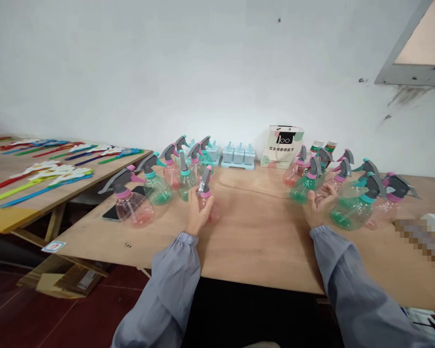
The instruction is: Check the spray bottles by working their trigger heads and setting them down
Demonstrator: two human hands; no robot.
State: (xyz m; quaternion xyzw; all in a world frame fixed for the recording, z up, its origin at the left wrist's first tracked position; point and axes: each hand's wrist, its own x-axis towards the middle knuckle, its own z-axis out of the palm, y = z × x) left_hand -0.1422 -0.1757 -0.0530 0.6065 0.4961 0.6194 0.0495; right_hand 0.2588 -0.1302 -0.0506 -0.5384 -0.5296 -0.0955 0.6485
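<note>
My left hand [198, 211] is closed round the neck of a pink spray bottle [213, 212] with a grey trigger head, standing on the wooden table [253, 241]. To its left are several more spray bottles, among them a front pink bottle [135, 209] and a green bottle [157, 187] with a turquoise collar. My right hand [319, 205] is at the right group, fingers apart, between a green bottle [301, 189] and a larger green bottle [348, 212]. Behind its fingers is a pink bottle [334, 181], partly hidden; contact is hard to make out.
Pale blue popsicle moulds [238, 157] and a printed paper bag [282, 146] stand by the wall. A dark phone [112, 213] lies at left behind the bottles. Colourful long-handled items [47, 181] cover the neighbouring table. Cardboard [63, 282] sits on the floor beneath.
</note>
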